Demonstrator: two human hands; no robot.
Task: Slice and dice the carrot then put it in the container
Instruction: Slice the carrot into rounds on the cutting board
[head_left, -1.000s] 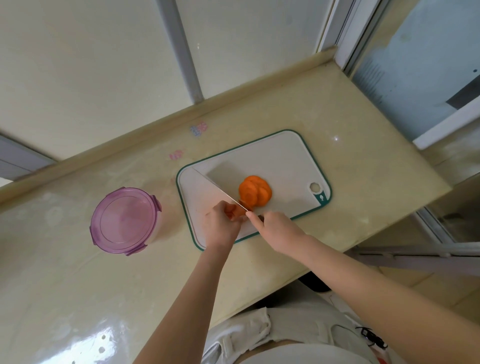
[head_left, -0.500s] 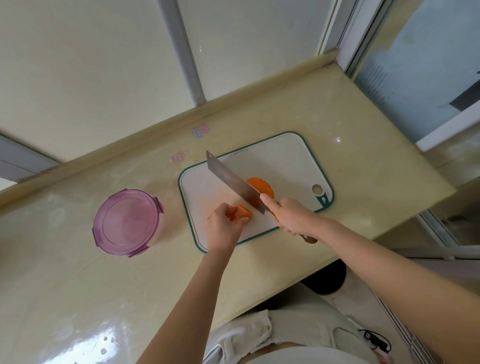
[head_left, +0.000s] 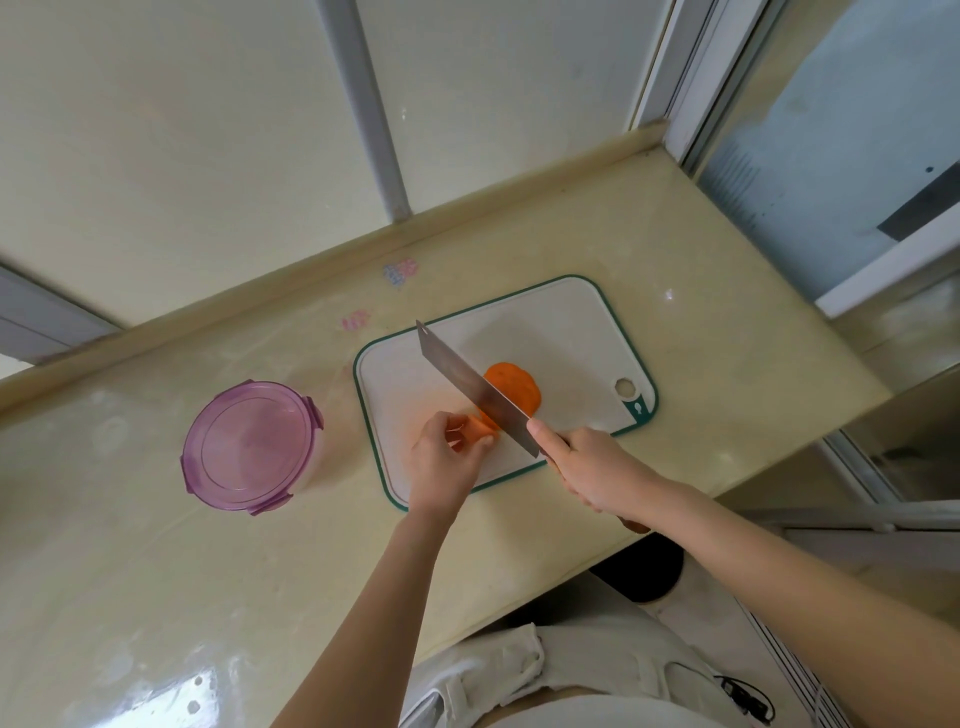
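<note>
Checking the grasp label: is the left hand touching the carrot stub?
Touching. The head view shows the left hand pinching the carrot stub on the cutting board.

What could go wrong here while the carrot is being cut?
The left hand pinches a short carrot stub right beside the knife held by the right hand, so a fingertip could get nicked. The container has its lid on; pieces carried over before it is opened might spill.

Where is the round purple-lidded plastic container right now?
In the head view, the round purple-lidded plastic container stands closed on the beige counter, just left of the white green-rimmed cutting board.
</note>
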